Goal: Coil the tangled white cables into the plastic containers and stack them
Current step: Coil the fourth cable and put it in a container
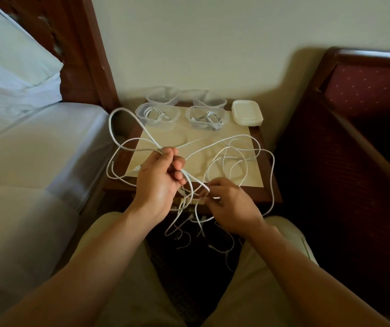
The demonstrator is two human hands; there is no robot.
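A tangle of white cables point(234, 152) sprawls over the small bedside table point(269, 192) and hangs off its front edge toward the floor. My left hand point(158, 178) grips a bunch of cable loops, one big loop arching up to the left. My right hand point(231, 204) pinches a strand just in front of the table edge. Two clear plastic containers at the back hold coiled cables, one on the left point(157, 113) and one on the right point(207, 117). Behind them stand two more clear containers, left point(163, 95) and right point(210, 99).
A stack of white lids point(247, 112) sits at the table's back right corner. A cream mat point(241, 180) covers the tabletop. A bed point(35, 142) lies to the left, a dark red upholstered chair point(354, 128) to the right. Loose cable ends dangle between my knees.
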